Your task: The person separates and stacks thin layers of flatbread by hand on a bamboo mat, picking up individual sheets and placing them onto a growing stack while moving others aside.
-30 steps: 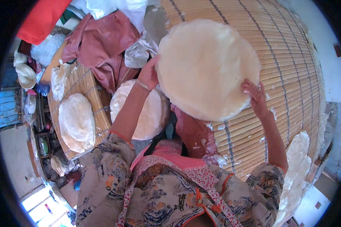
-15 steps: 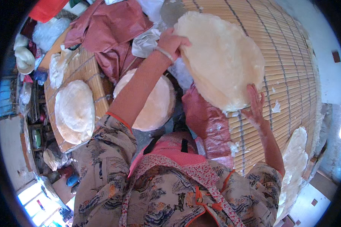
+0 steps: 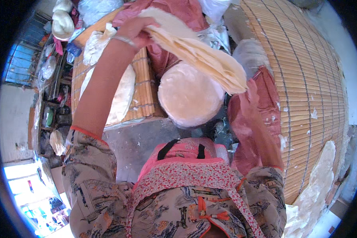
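A cream-coloured, round, layered pad (image 3: 202,59) hangs tilted in front of me, its several thin layers showing along the edge. My left hand (image 3: 137,33) is closed on its upper left end, the thumb against the pad. At the lower right end my right hand (image 3: 252,97) grips the rim, its fingers slightly blurred. Below the pad stands a round pile topped in pale cream (image 3: 190,95), with a fluffy white rim. Another flat whitish round piece (image 3: 123,95) lies under my left forearm, which partly hides it.
A small slatted table (image 3: 144,83) stands left and a long slatted surface (image 3: 305,99) at right, dotted with white scraps. A long pale sheet (image 3: 317,178) lies along its near right end. Dark red sheeting (image 3: 246,135) hangs beside it. Cluttered shelves (image 3: 53,99) line the left.
The pad has moved left from over the long slatted surface to above the round pile. It has turned from broad face to nearly edge-on. Both hands and the view have shifted left.
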Demonstrator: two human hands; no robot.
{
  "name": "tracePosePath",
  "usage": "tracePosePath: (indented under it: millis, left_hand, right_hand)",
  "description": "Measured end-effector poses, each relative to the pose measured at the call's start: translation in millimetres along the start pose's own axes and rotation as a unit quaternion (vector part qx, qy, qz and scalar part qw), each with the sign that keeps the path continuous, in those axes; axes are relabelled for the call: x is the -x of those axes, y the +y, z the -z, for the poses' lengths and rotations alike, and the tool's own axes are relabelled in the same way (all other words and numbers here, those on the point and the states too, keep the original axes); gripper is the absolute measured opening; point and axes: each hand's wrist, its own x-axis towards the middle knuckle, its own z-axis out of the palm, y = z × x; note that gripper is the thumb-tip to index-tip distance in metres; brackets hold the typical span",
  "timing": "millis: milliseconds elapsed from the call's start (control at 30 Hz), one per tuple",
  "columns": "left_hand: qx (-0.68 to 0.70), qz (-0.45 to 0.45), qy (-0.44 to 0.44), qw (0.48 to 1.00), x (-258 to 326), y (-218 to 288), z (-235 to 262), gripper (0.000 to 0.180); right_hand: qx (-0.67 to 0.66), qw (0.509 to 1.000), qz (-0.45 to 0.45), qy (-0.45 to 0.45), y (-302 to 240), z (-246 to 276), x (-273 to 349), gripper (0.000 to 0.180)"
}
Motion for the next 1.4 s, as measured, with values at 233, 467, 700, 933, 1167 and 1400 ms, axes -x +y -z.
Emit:
tracePosePath:
  millis: [233, 467, 700, 933, 1167, 1400]
  left_hand:
    - [0.117, 0.080, 0.175, 0.974, 111, -35, 158, 0.052]
    - [-0.046, 0.089, 0.406, 0.908, 212, -94, 162, 0.079]
    - [-0.154, 0.015, 0.510, 0.846, 252, -99, 149, 0.077]
    - [-0.128, 0.033, 0.516, 0.846, 278, -77, 140, 0.071]
    - [-0.045, 0.081, 0.533, 0.841, 297, -52, 136, 0.066]
    - [-0.082, 0.095, 0.498, 0.858, 303, -41, 119, 0.067]
  right_hand:
    - [-0.176, 0.953, -0.198, -0.146, -58, -92, 60, 0.029]
    - [-0.292, 0.901, -0.197, -0.252, -59, -170, 154, 0.036]
    - [-0.364, 0.817, -0.240, -0.377, -66, -246, 209, 0.094]
    - [-0.333, 0.855, -0.259, -0.301, -57, -276, 187, 0.105]
    - [-0.304, 0.869, -0.264, -0.287, -45, -275, 187, 0.111]
    - [-0.396, 0.873, -0.162, -0.235, -56, -272, 169, 0.072]
